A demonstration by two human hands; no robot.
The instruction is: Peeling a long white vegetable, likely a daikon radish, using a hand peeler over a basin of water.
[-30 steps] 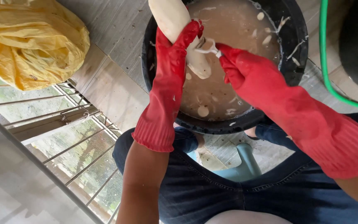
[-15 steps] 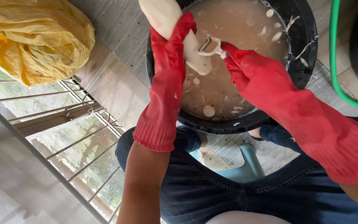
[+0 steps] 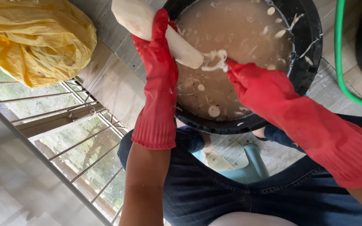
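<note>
Grey tiled floor (image 3: 118, 90), black tub (image 3: 311, 62) of murky water, yellow plastic bag (image 3: 34, 39), green hose (image 3: 340, 62)

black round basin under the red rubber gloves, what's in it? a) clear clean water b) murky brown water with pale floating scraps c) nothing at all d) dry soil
b: the black round basin holds murky brown water dotted with pale floating scraps, while the left hand in a red rubber glove grips a long pale peeled root above it and the right hand in a red rubber glove works at the root's end.
</note>
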